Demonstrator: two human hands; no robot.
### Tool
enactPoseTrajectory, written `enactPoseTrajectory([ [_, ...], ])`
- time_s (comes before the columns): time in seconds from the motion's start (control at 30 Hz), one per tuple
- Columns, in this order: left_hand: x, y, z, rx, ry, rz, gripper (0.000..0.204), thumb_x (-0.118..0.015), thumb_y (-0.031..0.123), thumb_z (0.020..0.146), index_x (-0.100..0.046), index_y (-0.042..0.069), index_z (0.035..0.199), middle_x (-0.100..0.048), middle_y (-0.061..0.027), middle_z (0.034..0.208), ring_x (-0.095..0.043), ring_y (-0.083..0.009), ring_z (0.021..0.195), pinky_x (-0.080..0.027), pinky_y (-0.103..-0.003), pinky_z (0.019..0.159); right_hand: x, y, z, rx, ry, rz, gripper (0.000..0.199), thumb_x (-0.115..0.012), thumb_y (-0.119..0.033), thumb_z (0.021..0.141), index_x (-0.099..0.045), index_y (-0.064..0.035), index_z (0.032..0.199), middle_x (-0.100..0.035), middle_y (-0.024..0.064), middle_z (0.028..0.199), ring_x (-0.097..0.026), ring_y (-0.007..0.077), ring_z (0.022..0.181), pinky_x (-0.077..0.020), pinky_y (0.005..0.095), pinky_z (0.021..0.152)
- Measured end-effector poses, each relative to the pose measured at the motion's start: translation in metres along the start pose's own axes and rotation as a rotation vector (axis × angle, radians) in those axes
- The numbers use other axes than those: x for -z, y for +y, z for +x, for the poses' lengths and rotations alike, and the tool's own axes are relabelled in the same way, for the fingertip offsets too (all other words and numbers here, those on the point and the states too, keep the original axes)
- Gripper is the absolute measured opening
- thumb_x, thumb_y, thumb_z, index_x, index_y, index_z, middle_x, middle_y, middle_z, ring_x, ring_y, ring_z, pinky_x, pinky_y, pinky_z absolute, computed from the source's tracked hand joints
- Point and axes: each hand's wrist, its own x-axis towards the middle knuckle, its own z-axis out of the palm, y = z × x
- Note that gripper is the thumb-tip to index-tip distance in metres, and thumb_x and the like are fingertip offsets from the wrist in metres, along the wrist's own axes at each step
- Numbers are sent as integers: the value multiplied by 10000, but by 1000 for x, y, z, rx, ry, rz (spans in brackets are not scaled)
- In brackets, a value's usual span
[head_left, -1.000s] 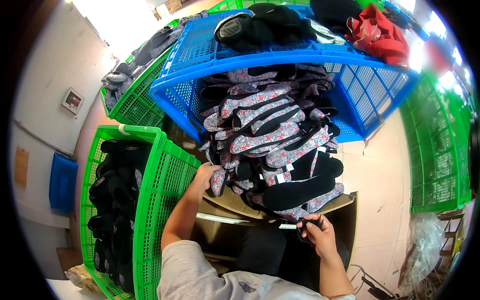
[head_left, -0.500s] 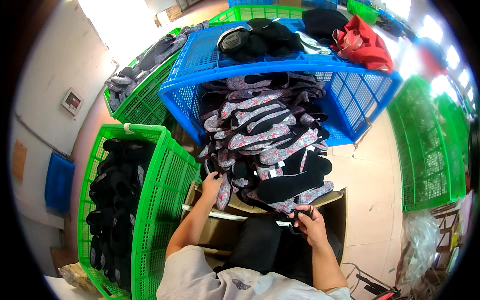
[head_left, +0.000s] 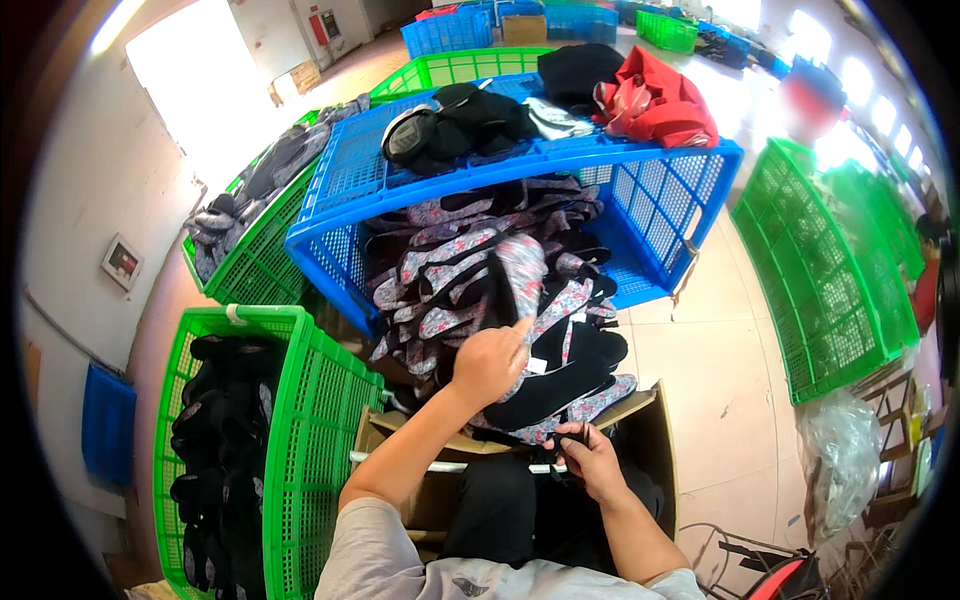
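Observation:
My left hand [head_left: 488, 362] grips a floral slipper [head_left: 522, 270] with a dark inside or sole, raised over a heap of similar floral pieces [head_left: 455, 262]. The slipper is smeared by motion. Lower right, my right hand [head_left: 592, 462] has its thumb and fingers pinched together around something small and black that I cannot make out. Just above it lies a floral slipper with a black sole [head_left: 560, 398], at the front of the heap. The heap spills out of a blue crate [head_left: 520, 152] tipped on its side.
A green crate [head_left: 318, 450] of black slippers [head_left: 225, 430] stands at left. Near my legs is a cardboard box [head_left: 662, 440]. Black items [head_left: 460, 125] and a red cloth [head_left: 660, 100] lie on the blue crate. Another green crate [head_left: 825, 285] stands at right.
My left hand has moved right and up from the heap's left edge, and a slipper now stands raised in it. The right hand stays low, fingers still pinched. The view has shifted.

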Motion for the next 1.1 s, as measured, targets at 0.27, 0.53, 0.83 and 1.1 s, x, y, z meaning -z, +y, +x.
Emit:
enactPoseTrajectory([
  [0.27,-72,-24,1,-12,-531,114,462,-691,153,789,-596,107,1239,-576,-142,1139,-540,-376,1119,-452,-477,914,13,-5,-6,1,0,11,210,-542,-23,944,-590,-55,1146,-710,79,998,-588,61,680,-341,158,480],
  [0.53,-63,-55,205,-257,293,385,543,-678,110,713,-582,21,1240,-533,-189,1245,-475,-375,1225,-392,-467,1025,9,-6,-6,-21,-55,3,209,-543,-37,953,-585,-49,1157,-711,73,1002,-579,51,688,-333,159,486],
  [0.83,-100,-80,259,116,199,502,201,-625,171,795,-659,129,988,-603,-90,1072,-599,-277,975,-409,-434,797,5,0,-5,-31,46,25,177,-534,6,941,-589,-43,1101,-712,134,963,-582,74,619,-332,162,444],
  [1.1,-93,-87,276,248,-13,548,314,-678,172,827,-675,155,1140,-584,-80,1160,-585,-287,1095,-500,-406,871,-4,4,-3,-49,84,7,185,-524,13,939,-586,-46,1102,-709,142,939,-588,85,618,-321,163,424],
])
